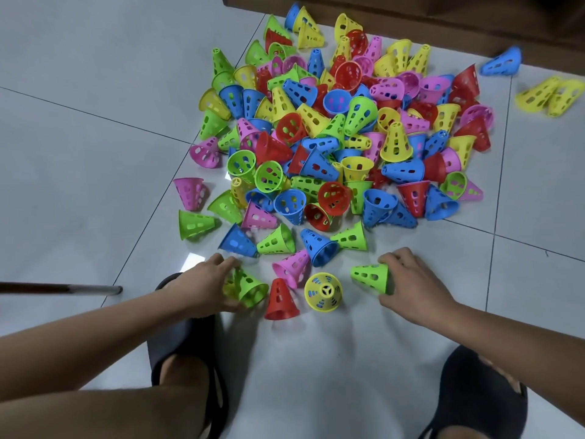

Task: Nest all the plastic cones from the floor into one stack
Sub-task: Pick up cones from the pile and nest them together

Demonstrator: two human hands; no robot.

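Slippers: dark left slipper [186,353] and right slipper [481,394] at the near edge, planted on the white tiled floor [79,153].
Left hand [202,286]: fingers curled down over the left green cone [250,288], clamped on it; image blurred here.
Left green cone: on its side on the floor, wide rim toward near right, narrow end under the fingers.
Right hand [411,280]: fingers and thumb closed round the wide end of the right green cone [372,277].
Right green cone: long axis runs left-right, narrow tip pointing left, rim against the palm, low over the floor.
Red cone [281,301]: upright between the hands, tip up.
Yellow cone [323,292]: upright just right of the red one, tip toward the camera.
Heap [332,128]: loose cones in green, blue, red, yellow and pink, far of the hands, pointing every way, most on their sides.
Strays: blue cone [501,64] and yellow pair [550,96] far right, well apart from the heap.
Other: dark rod [63,288] lying at left; wooden furniture [411,11] along the far edge.
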